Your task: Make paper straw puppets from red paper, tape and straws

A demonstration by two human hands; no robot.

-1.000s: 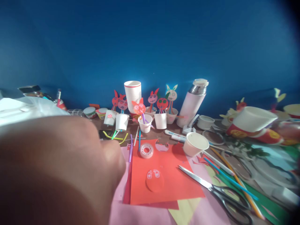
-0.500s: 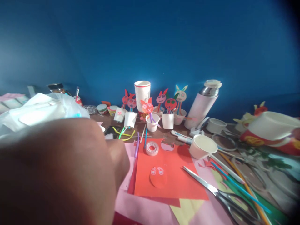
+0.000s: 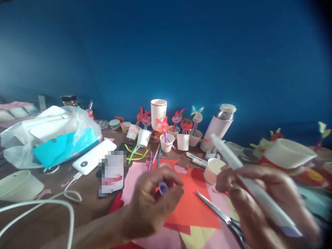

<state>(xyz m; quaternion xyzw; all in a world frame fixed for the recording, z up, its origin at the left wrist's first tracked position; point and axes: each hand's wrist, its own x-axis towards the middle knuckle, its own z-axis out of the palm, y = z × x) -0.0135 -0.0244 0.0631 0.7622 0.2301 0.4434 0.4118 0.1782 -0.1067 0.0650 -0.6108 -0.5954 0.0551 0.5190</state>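
Note:
My left hand (image 3: 151, 207) is closed around a small purple marker cap (image 3: 163, 187), above the red paper (image 3: 197, 207). A white marker (image 3: 261, 199) with a purple end lies slantwise in the closed fingers of my right hand (image 3: 280, 193), blurred by motion. The scissors (image 3: 216, 208) lie partly open on the paper, their handles partly behind my right hand. Behind my fingers stands a white paper cup (image 3: 214, 170). My left hand covers much of the red paper, and the circle with drawn eyes is hidden.
Small cups with paper faces on straws, one an orange-red cat face (image 3: 162, 125), stand at the back beside a tall cup stack (image 3: 158, 112) and a flask (image 3: 219, 126). At left are a plastic bag (image 3: 64, 145), a power bank (image 3: 94, 157), a phone (image 3: 116, 173) and a white cable (image 3: 71, 214).
My left hand has dropped from close before the camera to over the red paper, showing the cap. My right hand has come into view with the marker. The view has shifted slightly.

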